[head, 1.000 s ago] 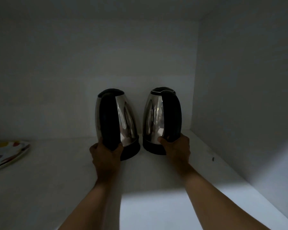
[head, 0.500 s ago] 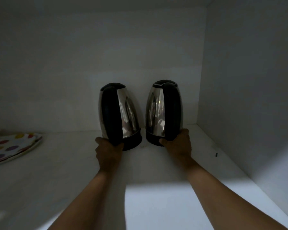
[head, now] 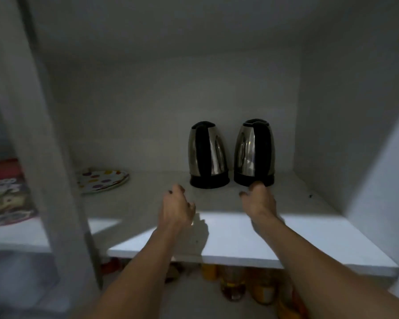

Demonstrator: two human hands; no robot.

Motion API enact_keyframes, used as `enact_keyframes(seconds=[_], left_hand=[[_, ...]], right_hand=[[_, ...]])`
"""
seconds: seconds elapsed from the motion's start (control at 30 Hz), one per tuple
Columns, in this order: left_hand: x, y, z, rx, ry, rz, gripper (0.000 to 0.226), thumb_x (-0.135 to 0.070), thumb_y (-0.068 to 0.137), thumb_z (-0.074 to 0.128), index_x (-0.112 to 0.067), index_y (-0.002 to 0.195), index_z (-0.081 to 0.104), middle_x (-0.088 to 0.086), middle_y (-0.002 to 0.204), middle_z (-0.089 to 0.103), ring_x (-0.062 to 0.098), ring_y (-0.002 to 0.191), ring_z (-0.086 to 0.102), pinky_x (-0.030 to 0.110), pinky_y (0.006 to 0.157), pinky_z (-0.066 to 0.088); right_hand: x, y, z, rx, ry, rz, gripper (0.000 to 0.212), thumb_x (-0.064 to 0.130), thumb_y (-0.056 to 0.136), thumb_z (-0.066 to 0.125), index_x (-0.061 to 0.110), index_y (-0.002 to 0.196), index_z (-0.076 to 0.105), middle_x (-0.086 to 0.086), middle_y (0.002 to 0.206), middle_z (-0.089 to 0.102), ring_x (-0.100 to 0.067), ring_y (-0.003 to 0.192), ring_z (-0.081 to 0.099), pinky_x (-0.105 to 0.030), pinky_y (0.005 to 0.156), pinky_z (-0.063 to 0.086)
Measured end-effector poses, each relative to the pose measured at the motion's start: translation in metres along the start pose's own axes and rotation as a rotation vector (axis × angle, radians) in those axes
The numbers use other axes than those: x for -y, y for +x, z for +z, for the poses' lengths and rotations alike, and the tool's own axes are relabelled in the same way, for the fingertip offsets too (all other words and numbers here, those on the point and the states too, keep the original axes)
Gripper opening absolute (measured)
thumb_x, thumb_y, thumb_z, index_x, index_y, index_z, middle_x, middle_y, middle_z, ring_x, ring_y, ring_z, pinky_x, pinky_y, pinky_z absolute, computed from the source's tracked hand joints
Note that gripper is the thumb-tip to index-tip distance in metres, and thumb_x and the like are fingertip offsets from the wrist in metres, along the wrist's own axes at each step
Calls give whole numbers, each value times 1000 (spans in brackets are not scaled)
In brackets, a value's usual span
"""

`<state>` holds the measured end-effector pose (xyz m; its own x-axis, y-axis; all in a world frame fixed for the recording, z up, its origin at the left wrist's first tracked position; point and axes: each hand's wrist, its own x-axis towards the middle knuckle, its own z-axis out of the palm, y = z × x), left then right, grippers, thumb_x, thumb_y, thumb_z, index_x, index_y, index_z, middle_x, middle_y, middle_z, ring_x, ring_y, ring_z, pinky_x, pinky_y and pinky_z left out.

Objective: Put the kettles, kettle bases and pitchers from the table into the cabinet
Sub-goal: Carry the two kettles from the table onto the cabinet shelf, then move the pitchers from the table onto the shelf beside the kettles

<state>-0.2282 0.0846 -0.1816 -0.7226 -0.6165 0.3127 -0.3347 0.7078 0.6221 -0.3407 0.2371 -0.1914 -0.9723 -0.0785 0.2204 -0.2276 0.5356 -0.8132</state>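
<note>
Two steel kettles with black handles and black bottoms stand upright side by side at the back right of the white cabinet shelf (head: 240, 238): the left kettle (head: 214, 155) and the right kettle (head: 245, 150). My left hand (head: 176, 207) hovers over the shelf in front of the left kettle, fingers loose, holding nothing. My right hand (head: 259, 200) is just in front of the right kettle, fingertips at its base, holding nothing.
A polka-dot plate (head: 101, 180) lies at the shelf's left back. A white vertical divider (head: 48, 146) stands at left, with a colourful box (head: 7, 192) beyond it. Jars and bottles (head: 235, 286) stand on the level below. The cabinet's right wall (head: 355, 134) is close to the right kettle.
Both hands have let go of the kettles and pulled back toward me. The kettles now stand free on the shelf. My view has backed out of the cabinet.
</note>
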Motion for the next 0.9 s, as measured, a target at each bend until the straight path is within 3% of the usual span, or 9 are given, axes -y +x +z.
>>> enact_keyframes(seconds=[0.27,0.57,0.77,0.9], left_hand=[[95,-170,-155,-250,156,-92,37,-30,93,55,-11,124,47,14,125,46,36,110,54,45,95,47],[231,-364,-354,-600,382,-585,37,-35,95,53,-11,122,48,15,126,45,36,108,55,42,88,45],[291,-498,-446,-764,524,-914,36,-34,95,51,-10,121,46,14,127,42,36,105,54,44,87,47],[318,-568,-483,-838,569,-1113,35,-34,95,52,-10,119,45,14,126,42,38,104,54,45,87,49]], right_hand=[[89,-204,37,258,-19,-233,25,28,96,58,9,107,68,-17,122,67,-38,115,60,-35,90,46],[228,-457,129,724,73,-680,18,31,91,63,13,97,64,-15,115,70,-35,109,63,-35,81,45],[286,-631,174,1069,150,-925,21,28,93,60,8,96,64,-13,103,66,-31,88,56,-37,77,46],[310,-725,198,1237,189,-1062,19,33,91,60,15,98,59,-10,106,65,-29,90,55,-35,73,43]])
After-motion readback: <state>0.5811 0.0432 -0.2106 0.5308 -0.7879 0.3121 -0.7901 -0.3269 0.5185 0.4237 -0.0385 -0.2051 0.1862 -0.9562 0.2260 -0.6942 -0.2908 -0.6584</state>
